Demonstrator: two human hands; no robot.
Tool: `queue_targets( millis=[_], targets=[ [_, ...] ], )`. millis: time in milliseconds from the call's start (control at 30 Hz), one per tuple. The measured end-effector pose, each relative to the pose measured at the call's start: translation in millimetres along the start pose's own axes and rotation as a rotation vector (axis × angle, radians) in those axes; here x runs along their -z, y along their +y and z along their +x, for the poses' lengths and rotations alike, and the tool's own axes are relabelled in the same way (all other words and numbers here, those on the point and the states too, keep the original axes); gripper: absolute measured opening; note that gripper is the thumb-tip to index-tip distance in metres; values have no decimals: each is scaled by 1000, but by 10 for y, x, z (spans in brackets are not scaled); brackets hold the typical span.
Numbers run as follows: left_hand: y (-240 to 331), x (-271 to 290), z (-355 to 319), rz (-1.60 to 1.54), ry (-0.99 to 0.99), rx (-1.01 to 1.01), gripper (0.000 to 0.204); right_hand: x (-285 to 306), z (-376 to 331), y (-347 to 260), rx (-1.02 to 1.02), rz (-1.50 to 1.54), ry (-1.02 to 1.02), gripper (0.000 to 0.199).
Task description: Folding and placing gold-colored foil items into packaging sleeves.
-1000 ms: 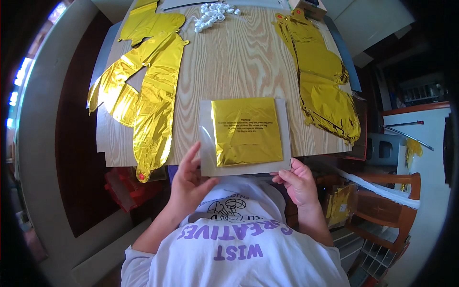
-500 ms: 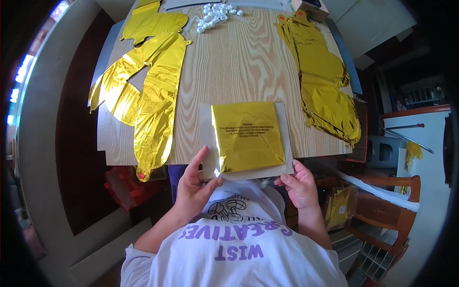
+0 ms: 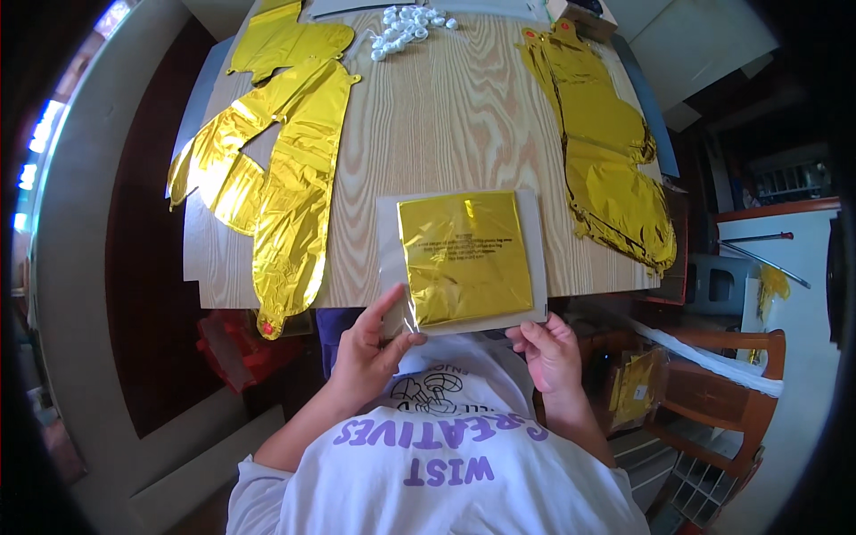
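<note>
A clear flat plastic bag [image 3: 389, 245] with a folded gold foil balloon [image 3: 468, 290] inside is held up at the table's near edge. Dark print shows across its upper face. My left hand [image 3: 361, 357] grips the lower left corner, thumb along the bottom edge and forefinger up the side. At the lower right corner my right hand [image 3: 555, 357] has its fingers curled and thumb pressed in, pinching the bag's edge. The finger parts behind the bag are hidden.
Flat gold foil balloons [image 3: 299, 169] lie on the left of the wooden table [image 3: 428, 134], one hanging over its edge. More gold foil balloons [image 3: 606, 152] lie at right. White ribbon rolls [image 3: 406, 31] sit at the far side. A wooden chair [image 3: 713, 410] stands at lower right.
The bag has tilted slightly and its glare has shifted to the top. My right hand has moved a little left and down along the corner; my left hand has moved slightly right.
</note>
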State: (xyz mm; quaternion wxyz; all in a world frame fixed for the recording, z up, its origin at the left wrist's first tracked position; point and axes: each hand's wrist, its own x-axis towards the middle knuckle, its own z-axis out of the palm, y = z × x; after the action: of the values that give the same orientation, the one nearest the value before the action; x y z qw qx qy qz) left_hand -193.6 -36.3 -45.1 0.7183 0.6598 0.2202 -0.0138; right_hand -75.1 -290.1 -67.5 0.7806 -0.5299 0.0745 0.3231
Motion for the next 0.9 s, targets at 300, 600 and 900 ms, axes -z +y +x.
queue_targets(
  millis=[300, 600, 900],
  targets=[
    [263, 142, 29, 961, 119, -337, 68, 25, 61, 98, -8, 77, -75, 23],
    [426, -168, 1199, 1195, 84, -706, 77, -220, 61, 271, -179, 325, -143, 23],
    [408, -405, 1259, 1299, 87, -577, 95, -373, -4, 254, -85, 340, -15, 19]
  ],
)
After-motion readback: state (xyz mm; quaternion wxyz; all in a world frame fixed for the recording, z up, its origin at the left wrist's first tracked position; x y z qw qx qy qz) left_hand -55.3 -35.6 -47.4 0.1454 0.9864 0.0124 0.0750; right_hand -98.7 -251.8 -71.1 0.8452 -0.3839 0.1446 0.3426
